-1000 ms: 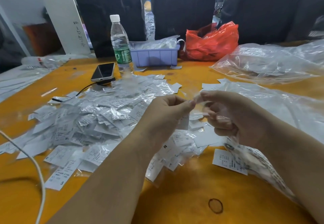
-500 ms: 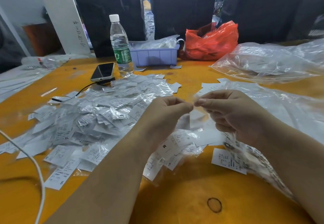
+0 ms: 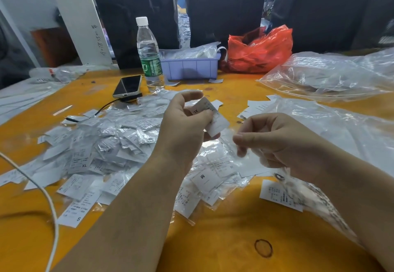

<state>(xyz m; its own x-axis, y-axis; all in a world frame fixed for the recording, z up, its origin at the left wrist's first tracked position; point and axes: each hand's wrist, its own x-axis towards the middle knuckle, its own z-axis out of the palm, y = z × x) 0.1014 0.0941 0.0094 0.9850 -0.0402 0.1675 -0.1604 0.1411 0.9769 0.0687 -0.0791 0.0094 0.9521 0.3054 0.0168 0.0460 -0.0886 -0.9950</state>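
Note:
My left hand [image 3: 185, 124] grips a white size label marked XL [image 3: 210, 115], raised above the yellow table [image 3: 223, 239]. My right hand [image 3: 275, 141] hovers to its right with fingers curled, and pinches a small clear plastic sleeve [image 3: 247, 146] that is hard to make out. A big heap of white labels in clear sleeves [image 3: 102, 148] covers the table on the left and under both hands. Some labels read S, M or XL.
A water bottle [image 3: 149, 56], a phone [image 3: 128, 86] on a cable, a lilac bin [image 3: 191, 67] and a red bag [image 3: 260, 50] stand at the back. Large clear plastic bags [image 3: 328, 73] lie on the right. A white cable [image 3: 49, 203] crosses the left front.
My hands were together, pinching one piece between them. They have pulled apart: the left hand rose with the XL label, and the right hand dropped lower to the right with the clear sleeve.

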